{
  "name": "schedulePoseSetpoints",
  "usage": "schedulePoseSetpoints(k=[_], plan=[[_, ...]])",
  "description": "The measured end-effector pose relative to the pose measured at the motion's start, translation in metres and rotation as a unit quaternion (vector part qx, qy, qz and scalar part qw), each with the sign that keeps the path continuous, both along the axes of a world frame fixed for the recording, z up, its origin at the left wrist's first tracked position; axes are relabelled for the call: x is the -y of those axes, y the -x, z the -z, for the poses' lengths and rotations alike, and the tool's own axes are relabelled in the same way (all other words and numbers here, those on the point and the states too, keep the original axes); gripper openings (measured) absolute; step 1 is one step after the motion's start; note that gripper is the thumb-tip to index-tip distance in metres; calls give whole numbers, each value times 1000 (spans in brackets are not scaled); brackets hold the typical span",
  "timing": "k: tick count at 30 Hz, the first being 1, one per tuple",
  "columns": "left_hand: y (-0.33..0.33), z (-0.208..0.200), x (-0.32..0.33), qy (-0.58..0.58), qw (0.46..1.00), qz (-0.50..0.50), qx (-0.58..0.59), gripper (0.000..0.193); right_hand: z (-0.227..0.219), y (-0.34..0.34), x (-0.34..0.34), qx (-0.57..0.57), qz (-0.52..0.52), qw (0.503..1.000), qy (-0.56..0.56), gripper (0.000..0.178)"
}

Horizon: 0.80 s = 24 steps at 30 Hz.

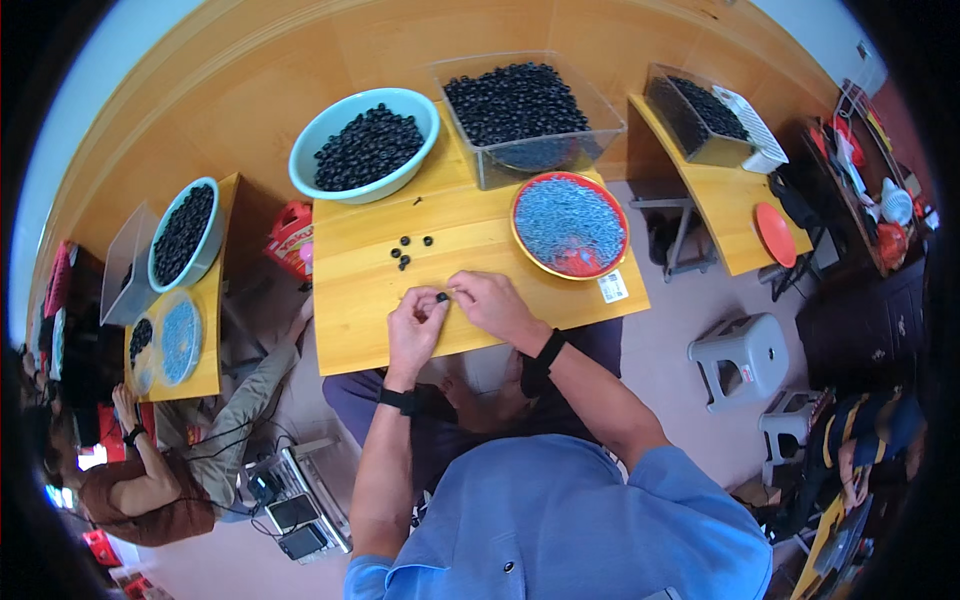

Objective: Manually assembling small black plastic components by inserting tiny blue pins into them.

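My left hand (pixel 414 328) pinches a small round black plastic piece (pixel 441 297) between thumb and fingers over the near part of the yellow table (pixel 360 325). Close beside it, on the right, my right hand (pixel 490 305) has its fingers pressed together; whatever is in them is too small to make out. Several loose black pieces (pixel 404 252) lie just beyond my left hand. A tiny dark screw-like part (pixel 417 201) rests farther back. To the right, a red round tray with a yellow rim (pixel 577 268) holds many thin silvery-blue screw-like parts (pixel 565 215).
At the back stand a light-blue basin (pixel 420 115) and a clear plastic bin (pixel 550 165), both full of black pieces. Another person (pixel 150 480) sits at a table on the left. Grey stools (pixel 740 355) and a side table (pixel 730 235) are on the right.
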<state>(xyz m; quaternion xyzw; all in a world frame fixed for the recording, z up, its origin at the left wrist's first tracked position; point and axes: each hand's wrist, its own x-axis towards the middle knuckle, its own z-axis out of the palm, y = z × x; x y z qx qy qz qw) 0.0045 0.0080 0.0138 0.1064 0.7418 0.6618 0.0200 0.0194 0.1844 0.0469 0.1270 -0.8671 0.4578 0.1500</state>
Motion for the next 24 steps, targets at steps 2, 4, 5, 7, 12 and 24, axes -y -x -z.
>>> schedulePoseSetpoints(k=[2,4,5,7,12,24], plan=[[0,0,-2,-14,1000,6,-1,15,3,2,-1,10,-3,1000,11,15],[-1,-2,-2,-25,1000,8,4,15,5,2,-2,35,9,999,22,14],[-2,-3,-4,-29,999,13,8,15,6,0,-1,44,15,999,23,14],[-2,-4,-3,-44,999,19,14,16,8,0,2,43,18,999,20,14],[-2,0,-2,-49,998,-1,26,18,18,2,3,33,45,997,55,14],[-5,-7,-3,-11,1000,-14,7,20,18,2,0,94,54,982,156,15]])
